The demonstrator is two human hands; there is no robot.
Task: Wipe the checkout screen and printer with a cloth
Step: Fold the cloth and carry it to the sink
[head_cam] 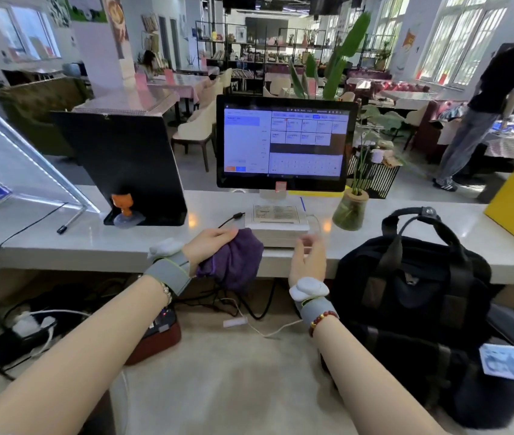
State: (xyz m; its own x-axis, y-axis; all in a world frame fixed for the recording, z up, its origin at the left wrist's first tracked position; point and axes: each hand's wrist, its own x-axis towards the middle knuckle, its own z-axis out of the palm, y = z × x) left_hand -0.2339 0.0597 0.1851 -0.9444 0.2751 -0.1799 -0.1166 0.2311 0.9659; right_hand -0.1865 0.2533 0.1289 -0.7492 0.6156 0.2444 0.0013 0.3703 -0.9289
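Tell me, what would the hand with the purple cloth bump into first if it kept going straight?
Probably the white printer. The left hand points the cloth toward its near left corner, though depth is hard to judge.

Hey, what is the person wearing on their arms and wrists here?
Both forearms are bare, no sleeves. Each wrist has a grey strap carrying a small white device: left wrist strap, right wrist strap. The right wrist also has a red bead bracelet; the left has a thin pale bracelet.

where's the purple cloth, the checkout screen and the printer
purple cloth point(233, 262): head view, middle of the bunched fabric held in the left hand.
checkout screen point(285, 142): head view, centre of the lit display.
printer point(276, 219): head view, top face with the paper.
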